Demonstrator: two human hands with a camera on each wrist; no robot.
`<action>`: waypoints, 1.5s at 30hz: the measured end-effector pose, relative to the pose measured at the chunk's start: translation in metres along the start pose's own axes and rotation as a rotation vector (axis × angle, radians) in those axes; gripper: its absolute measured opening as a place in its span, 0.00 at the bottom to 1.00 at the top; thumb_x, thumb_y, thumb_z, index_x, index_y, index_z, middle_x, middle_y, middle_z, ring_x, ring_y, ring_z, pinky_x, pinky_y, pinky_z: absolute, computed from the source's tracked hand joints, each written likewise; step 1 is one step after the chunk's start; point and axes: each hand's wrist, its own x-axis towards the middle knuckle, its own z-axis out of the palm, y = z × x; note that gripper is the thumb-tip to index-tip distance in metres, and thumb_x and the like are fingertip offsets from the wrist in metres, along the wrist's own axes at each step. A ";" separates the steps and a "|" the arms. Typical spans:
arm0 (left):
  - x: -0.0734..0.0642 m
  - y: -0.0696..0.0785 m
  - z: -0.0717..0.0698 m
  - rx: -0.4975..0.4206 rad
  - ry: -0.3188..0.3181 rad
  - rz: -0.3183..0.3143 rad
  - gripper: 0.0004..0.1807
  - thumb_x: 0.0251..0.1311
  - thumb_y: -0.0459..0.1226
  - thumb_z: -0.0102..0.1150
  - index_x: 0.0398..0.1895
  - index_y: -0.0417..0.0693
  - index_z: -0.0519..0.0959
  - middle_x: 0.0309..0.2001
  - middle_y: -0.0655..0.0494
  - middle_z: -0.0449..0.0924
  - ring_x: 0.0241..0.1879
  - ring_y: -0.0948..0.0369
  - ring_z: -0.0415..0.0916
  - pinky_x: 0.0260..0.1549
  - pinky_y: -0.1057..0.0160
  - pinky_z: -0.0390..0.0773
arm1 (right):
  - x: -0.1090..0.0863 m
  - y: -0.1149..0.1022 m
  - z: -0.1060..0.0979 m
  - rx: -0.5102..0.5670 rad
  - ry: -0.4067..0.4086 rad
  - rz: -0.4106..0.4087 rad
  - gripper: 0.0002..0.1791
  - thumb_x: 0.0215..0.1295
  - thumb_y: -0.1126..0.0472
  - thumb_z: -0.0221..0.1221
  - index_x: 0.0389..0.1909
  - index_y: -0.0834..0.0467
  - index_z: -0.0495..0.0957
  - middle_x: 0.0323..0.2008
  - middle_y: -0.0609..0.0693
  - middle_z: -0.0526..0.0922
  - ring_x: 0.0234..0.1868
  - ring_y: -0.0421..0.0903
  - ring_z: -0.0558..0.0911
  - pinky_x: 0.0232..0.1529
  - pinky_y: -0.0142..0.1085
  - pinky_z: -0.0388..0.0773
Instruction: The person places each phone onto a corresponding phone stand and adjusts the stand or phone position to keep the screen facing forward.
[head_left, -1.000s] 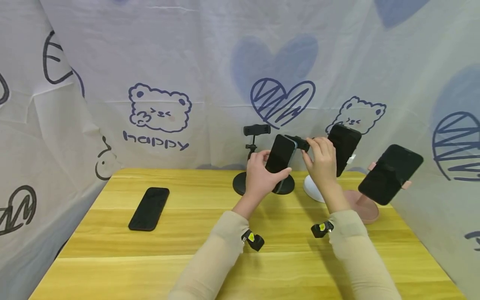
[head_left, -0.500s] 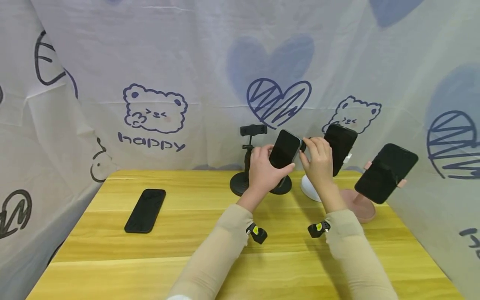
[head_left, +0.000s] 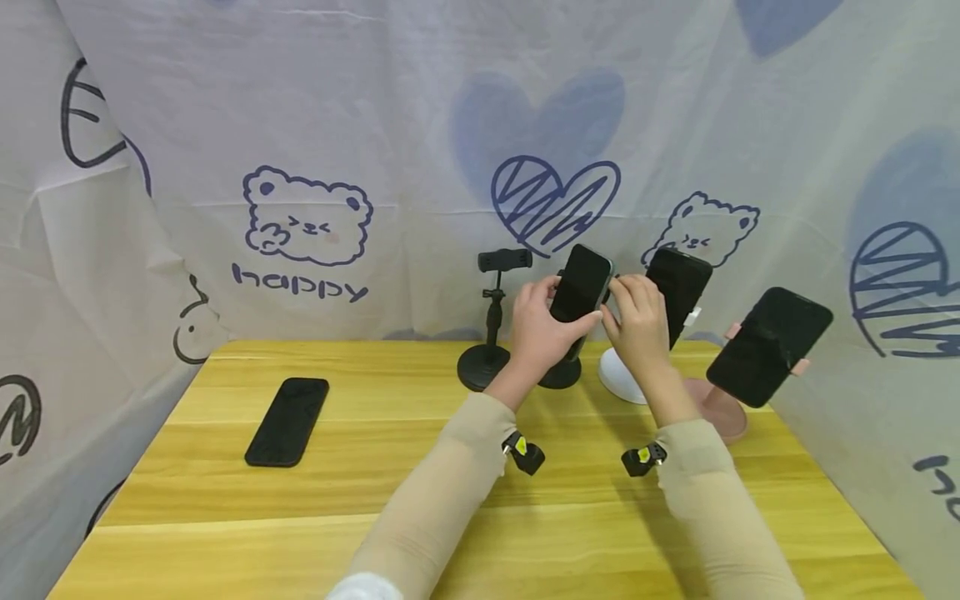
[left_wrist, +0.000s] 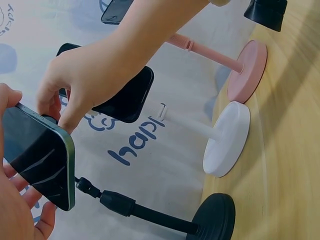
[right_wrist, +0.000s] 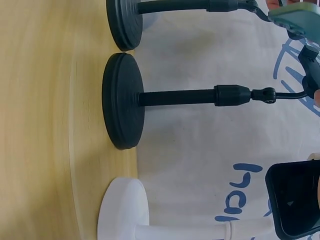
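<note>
My left hand [head_left: 536,329] holds a smartphone [head_left: 582,285] with a dark screen and a pale green edge, thumb along one side and fingers along the other. It stands tilted, screen facing me. Behind it is the clamp [right_wrist: 311,72] of a black phone stand [right_wrist: 175,97], mostly hidden by the phone in the head view. Fingers of my right hand [head_left: 637,321] grip the end of this clamp, close to the phone's right edge. In the left wrist view the phone's lower end overlaps the top of the black stand.
Left of my hands is another black phone stand [head_left: 483,367] with a bare clamp. To the right, a white stand [head_left: 621,379] and a pink stand [head_left: 723,412] each bear a phone. One more phone [head_left: 287,422] lies flat on the wooden table [head_left: 360,533].
My left hand has carried the phone right and slightly up, in front of the black clamp, which showed beside it earlier. My right hand keeps its place at the clamp.
</note>
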 end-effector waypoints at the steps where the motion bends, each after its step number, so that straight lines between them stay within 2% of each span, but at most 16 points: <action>1: 0.001 0.001 0.001 -0.005 -0.002 -0.001 0.37 0.46 0.55 0.73 0.58 0.49 0.74 0.48 0.50 0.73 0.48 0.55 0.70 0.47 0.56 0.73 | 0.000 0.001 0.000 -0.001 0.000 -0.001 0.17 0.56 0.66 0.66 0.46 0.70 0.78 0.45 0.64 0.78 0.53 0.62 0.74 0.52 0.55 0.70; 7: 0.008 0.001 0.006 -0.013 -0.005 -0.012 0.39 0.46 0.56 0.73 0.60 0.51 0.73 0.49 0.51 0.73 0.49 0.55 0.71 0.48 0.56 0.73 | 0.002 0.003 -0.002 -0.007 -0.018 -0.013 0.19 0.56 0.64 0.68 0.46 0.70 0.78 0.45 0.65 0.78 0.52 0.62 0.74 0.52 0.55 0.70; 18: 0.011 0.005 0.013 -0.029 0.039 -0.030 0.39 0.46 0.58 0.72 0.60 0.54 0.72 0.50 0.51 0.71 0.48 0.57 0.68 0.45 0.57 0.74 | 0.002 0.004 -0.003 -0.012 -0.014 -0.031 0.16 0.59 0.64 0.64 0.44 0.71 0.78 0.44 0.65 0.79 0.51 0.63 0.75 0.52 0.56 0.71; 26: 0.012 0.002 0.023 -0.113 0.108 -0.019 0.40 0.47 0.55 0.73 0.64 0.52 0.71 0.58 0.51 0.64 0.57 0.55 0.66 0.54 0.54 0.74 | 0.002 0.003 -0.005 -0.007 -0.008 -0.028 0.18 0.59 0.62 0.65 0.46 0.71 0.79 0.44 0.65 0.79 0.52 0.63 0.75 0.51 0.57 0.71; 33: 0.013 0.000 0.028 -0.117 0.148 0.017 0.39 0.47 0.54 0.73 0.62 0.52 0.72 0.56 0.51 0.62 0.56 0.55 0.61 0.53 0.53 0.71 | -0.001 0.004 -0.003 -0.012 -0.010 -0.030 0.18 0.59 0.63 0.65 0.47 0.71 0.79 0.44 0.66 0.79 0.51 0.64 0.75 0.51 0.57 0.71; 37: 0.015 0.001 0.029 -0.122 0.149 0.014 0.39 0.47 0.54 0.73 0.63 0.52 0.73 0.56 0.51 0.62 0.57 0.55 0.60 0.53 0.53 0.71 | -0.001 0.004 -0.003 -0.014 -0.005 -0.026 0.18 0.59 0.63 0.65 0.47 0.71 0.79 0.44 0.65 0.79 0.51 0.63 0.75 0.52 0.57 0.71; 40: 0.017 0.000 0.030 -0.134 0.144 0.001 0.39 0.47 0.53 0.73 0.63 0.50 0.73 0.57 0.50 0.63 0.57 0.54 0.62 0.54 0.52 0.72 | 0.000 0.004 -0.003 -0.014 -0.006 -0.021 0.18 0.59 0.63 0.66 0.47 0.70 0.80 0.44 0.64 0.79 0.52 0.62 0.75 0.52 0.56 0.71; 45: 0.018 0.000 0.031 -0.150 0.126 -0.004 0.39 0.48 0.52 0.73 0.64 0.47 0.72 0.61 0.49 0.68 0.58 0.53 0.70 0.56 0.52 0.75 | 0.002 0.005 -0.005 0.028 0.000 -0.009 0.17 0.57 0.64 0.67 0.46 0.69 0.81 0.44 0.64 0.79 0.51 0.62 0.75 0.53 0.55 0.70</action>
